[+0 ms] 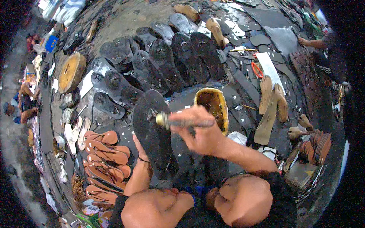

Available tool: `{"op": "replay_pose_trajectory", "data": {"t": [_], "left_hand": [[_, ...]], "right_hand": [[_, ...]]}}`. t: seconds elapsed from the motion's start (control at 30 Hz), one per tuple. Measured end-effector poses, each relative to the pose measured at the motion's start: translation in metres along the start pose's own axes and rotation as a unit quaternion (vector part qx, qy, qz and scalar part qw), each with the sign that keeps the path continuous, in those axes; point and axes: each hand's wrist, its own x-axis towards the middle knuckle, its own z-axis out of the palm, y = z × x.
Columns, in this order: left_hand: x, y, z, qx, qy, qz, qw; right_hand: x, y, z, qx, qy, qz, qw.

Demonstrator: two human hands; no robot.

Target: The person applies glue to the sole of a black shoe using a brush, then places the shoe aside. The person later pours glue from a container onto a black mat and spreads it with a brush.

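Observation:
My left hand (141, 152) holds a large black shoe sole (156, 142) from its left side and underneath, with most of the fingers hidden behind it. My right hand (200, 133) is closed round the handle of a brush-like tool (178, 122). The pale, yellowish head of this tool is blurred and lies over the upper part of the sole; whether it touches cannot be told. Just beyond my right hand stands a tub (224, 99) with a thick yellow crusted rim and a dark inside.
Several black soles (163, 62) lie in rows ahead. Brown sandals (104, 152) are stacked at left, near a round wooden block (71, 72). Wooden shoe forms (266, 95), orange-handled scissors (257, 70) and brown sole stacks (319, 146) lie at right. Another person's hand (304, 41) shows at far right.

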Motion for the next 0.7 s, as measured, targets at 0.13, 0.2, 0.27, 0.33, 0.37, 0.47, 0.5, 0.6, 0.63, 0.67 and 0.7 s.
{"op": "replay_pose_trajectory", "data": {"t": [0.13,0.2,0.27,0.33,0.37,0.47,0.5,0.6,0.63,0.67,0.7], "left_hand": [[-0.004,-0.012,-0.003,0.423,0.091,-0.003,0.902],[-0.007,-0.016,0.004,0.205,-0.003,-0.012,0.979],[-0.008,-0.013,0.016,0.147,0.026,0.0,0.989],[-0.004,-0.006,0.027,0.175,0.125,-0.004,0.977],[-0.004,-0.004,0.033,0.182,0.12,0.002,0.976],[-0.003,0.002,0.04,0.126,0.084,0.004,0.988],[-0.002,0.003,0.039,0.107,0.071,0.009,0.992],[-0.002,0.008,0.025,0.036,0.013,0.012,0.999],[-0.002,0.012,0.017,0.005,-0.01,0.008,1.0],[-0.002,0.017,0.007,-0.007,0.032,0.016,0.999],[-0.005,0.021,-0.003,0.065,0.102,0.059,0.991]], "right_hand": [[0.022,-0.027,-0.002,0.059,-0.171,-0.043,0.983],[0.045,-0.009,-0.008,-0.034,-0.025,-0.014,0.999],[0.06,0.015,-0.018,-0.022,0.046,0.14,0.989],[0.054,0.026,-0.019,0.015,0.081,0.094,0.992],[0.047,0.029,-0.018,0.077,0.037,0.083,0.993],[0.044,0.04,-0.015,-0.051,0.03,-0.028,0.998],[0.041,0.036,-0.014,-0.011,0.055,0.047,0.997],[0.038,0.014,-0.01,0.065,0.018,0.061,0.996],[0.028,0.002,-0.004,0.109,-0.038,0.034,0.993],[0.016,-0.009,0.004,0.151,-0.086,0.013,0.985],[0.004,-0.016,0.004,0.153,-0.174,0.072,0.97]]}}
